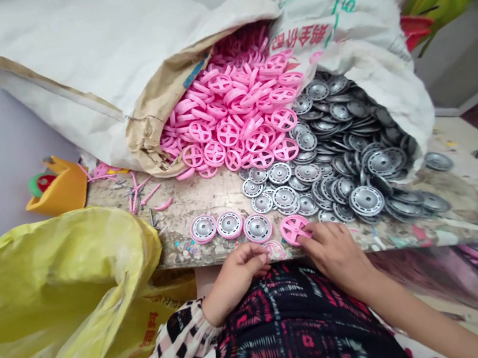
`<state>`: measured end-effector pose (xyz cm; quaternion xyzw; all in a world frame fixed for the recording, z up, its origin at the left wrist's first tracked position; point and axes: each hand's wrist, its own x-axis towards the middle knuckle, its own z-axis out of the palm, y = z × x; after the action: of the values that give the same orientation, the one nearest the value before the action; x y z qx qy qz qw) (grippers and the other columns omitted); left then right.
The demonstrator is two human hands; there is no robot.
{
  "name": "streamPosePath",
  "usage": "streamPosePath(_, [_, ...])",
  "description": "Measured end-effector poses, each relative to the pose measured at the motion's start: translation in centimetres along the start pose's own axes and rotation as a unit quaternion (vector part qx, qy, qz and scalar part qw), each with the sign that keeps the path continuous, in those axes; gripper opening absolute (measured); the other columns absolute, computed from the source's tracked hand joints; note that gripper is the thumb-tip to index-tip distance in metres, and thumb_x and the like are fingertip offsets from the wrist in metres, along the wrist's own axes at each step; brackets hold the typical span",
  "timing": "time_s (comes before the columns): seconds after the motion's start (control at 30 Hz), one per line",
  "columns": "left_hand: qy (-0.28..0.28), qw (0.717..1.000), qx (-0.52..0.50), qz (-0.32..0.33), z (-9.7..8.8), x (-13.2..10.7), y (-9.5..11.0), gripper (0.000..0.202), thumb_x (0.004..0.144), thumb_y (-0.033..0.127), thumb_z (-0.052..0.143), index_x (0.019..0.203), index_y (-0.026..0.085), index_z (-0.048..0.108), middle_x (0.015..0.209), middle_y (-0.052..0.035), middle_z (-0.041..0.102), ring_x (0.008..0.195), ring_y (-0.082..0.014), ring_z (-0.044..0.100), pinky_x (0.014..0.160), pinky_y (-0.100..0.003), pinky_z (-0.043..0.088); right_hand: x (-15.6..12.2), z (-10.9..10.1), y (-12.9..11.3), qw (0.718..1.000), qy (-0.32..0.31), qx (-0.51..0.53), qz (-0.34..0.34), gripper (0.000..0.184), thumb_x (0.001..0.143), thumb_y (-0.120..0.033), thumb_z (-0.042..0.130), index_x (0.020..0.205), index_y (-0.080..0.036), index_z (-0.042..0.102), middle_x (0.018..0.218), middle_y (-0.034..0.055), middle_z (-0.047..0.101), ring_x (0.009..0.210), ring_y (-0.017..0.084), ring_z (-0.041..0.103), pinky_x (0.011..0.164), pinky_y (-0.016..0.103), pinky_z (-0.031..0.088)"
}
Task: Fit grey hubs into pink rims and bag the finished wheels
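From the head camera, the person's right hand [333,254] is gripping a pink plastic wheel rim [294,229] at the bench edge, its fingers [310,231] closed narrowly on the rim. The left hand [234,281] is resting just beside a pale pink ring [275,250], its fingers [252,254] curling close together, though whether they are holding anything I cannot tell. Three silver discs fitted in pink rims [229,224] are lying in a row on the worn workbench [190,205], near a heap of grey discs [348,142] spilling from a white woven sack [78,77] beside loose pink rims [230,110]. A yellow plastic bag [53,295] is hanging at the bench's left side
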<state>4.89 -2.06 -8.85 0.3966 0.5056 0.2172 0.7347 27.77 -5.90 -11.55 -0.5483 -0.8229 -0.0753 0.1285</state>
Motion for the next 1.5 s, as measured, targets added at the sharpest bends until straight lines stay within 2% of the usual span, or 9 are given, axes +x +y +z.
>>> streamPosePath(0.23, [-0.001, 0.999, 0.030, 0.034, 0.6, -0.6, 0.4, 0.028, 0.075, 0.036, 0.067, 0.093, 0.015, 0.059, 0.090, -0.0046, 0.063, 0.082, -0.0160, 0.061, 0.081, -0.034, 0.048, 0.4, -0.9, 0.0, 0.954, 0.063, 0.279, 0.092, 0.018, 0.093, -0.025, 0.050, 0.100, -0.021, 0.067, 0.101, 0.0098, 0.061, 0.094, 0.023, 0.054, 0.081, 0.038, 0.042])
streamPosePath(0.43, [-0.033, 0.992, -0.004, 0.118, 2.2, -0.3, 3.1, 0.051, 0.073, 0.025, 0.072, 0.120, 0.021, 0.053, 0.119, -0.0071, 0.058, 0.098, -0.0166, 0.059, 0.084, -0.031, 0.049, 2.1, -2.8, -1.0, 0.649, -0.026, 0.713, 0.264, 0.021, 0.085, -0.039, 0.064, 0.097, -0.023, 0.061, 0.090, 0.0011, 0.064, 0.080, 0.015, 0.060, 0.075, 0.030, 0.049])
streamPosePath(0.53, [-0.064, 0.993, -0.041, 0.086, 3.0, 0.3, 4.1, 0.046, 0.071, 0.022, 0.073, 0.114, 0.018, 0.057, 0.105, -0.0050, 0.063, 0.086, -0.0126, 0.060, 0.072, -0.023, 0.050, 2.5, -3.0, -1.5, 0.568, -0.039, 0.774, 0.278, 0.023, 0.080, -0.039, 0.069, 0.094, -0.023, 0.061, 0.081, -0.0026, 0.062, 0.071, 0.011, 0.059, 0.070, 0.026, 0.049])
streamPosePath(0.63, [-0.042, 0.996, -0.053, 0.057, 3.5, 0.9, 4.1, 0.028, 0.070, 0.023, 0.073, 0.094, 0.012, 0.062, 0.080, -0.0020, 0.063, 0.066, -0.0085, 0.057, 0.059, -0.019, 0.047, 2.8, -2.8, -1.1, 0.611, -0.049, 0.745, 0.263, 0.024, 0.083, -0.044, 0.065, 0.093, -0.022, 0.061, 0.081, -0.0013, 0.063, 0.071, 0.013, 0.059, 0.069, 0.028, 0.049])
streamPosePath(0.8, [-0.002, 0.993, -0.118, 0.030, 3.4, 1.2, 3.2, 0.027, 0.068, 0.024, 0.073, 0.088, 0.013, 0.058, 0.077, -0.0020, 0.064, 0.061, -0.0110, 0.060, 0.055, -0.023, 0.052, 4.6, -2.0, 1.8, 0.917, -0.007, 0.345, 0.200, 0.025, 0.091, -0.035, 0.050, 0.101, -0.018, 0.066, 0.098, 0.0080, 0.067, 0.091, 0.022, 0.058, 0.083, 0.038, 0.043])
streamPosePath(0.9, [0.014, 0.990, -0.140, 0.015, 3.1, 0.9, 3.0, 0.026, 0.069, 0.022, 0.073, 0.089, 0.013, 0.058, 0.079, -0.0030, 0.066, 0.064, -0.0118, 0.062, 0.055, -0.022, 0.053, 6.5, -1.8, 2.9, 0.987, -0.061, 0.100, 0.108, 0.029, 0.091, -0.028, 0.050, 0.115, -0.017, 0.063, 0.110, 0.0107, 0.066, 0.096, 0.026, 0.053, 0.083, 0.040, 0.038])
streamPosePath(1.13, [0.014, 0.982, -0.188, 0.001, 2.3, 0.1, 2.9, 0.019, 0.079, 0.021, 0.067, 0.094, 0.012, 0.058, 0.083, -0.0057, 0.066, 0.070, -0.0142, 0.066, 0.066, -0.026, 0.056, 9.4, -1.6, 2.0, 0.990, -0.129, -0.045, 0.030, 0.023, 0.092, -0.022, 0.048, 0.106, -0.018, 0.066, 0.102, 0.0103, 0.069, 0.092, 0.028, 0.052, 0.073, 0.038, 0.033])
streamPosePath(1.33, [-0.008, 0.965, -0.261, 0.009, 1.8, 0.3, 2.5, 0.014, 0.085, 0.019, 0.061, 0.098, 0.012, 0.059, 0.090, -0.0075, 0.067, 0.086, -0.0190, 0.067, 0.082, -0.037, 0.056, 8.2, -1.4, 2.6, 0.993, 0.036, 0.087, 0.065, 0.026, 0.094, -0.022, 0.045, 0.107, -0.015, 0.065, 0.104, 0.0118, 0.066, 0.091, 0.025, 0.055, 0.077, 0.038, 0.039])
streamPosePath(1.5, [-0.033, 0.959, -0.279, 0.027, 2.0, 0.7, 2.5, 0.019, 0.086, 0.020, 0.061, 0.104, 0.013, 0.059, 0.099, -0.0087, 0.067, 0.093, -0.0203, 0.066, 0.086, -0.039, 0.055, 6.5, -3.2, -0.1, 0.859, 0.109, 0.454, 0.209, 0.020, 0.093, -0.032, 0.050, 0.105, -0.021, 0.061, 0.091, 0.0041, 0.064, 0.080, 0.017, 0.060, 0.071, 0.030, 0.047])
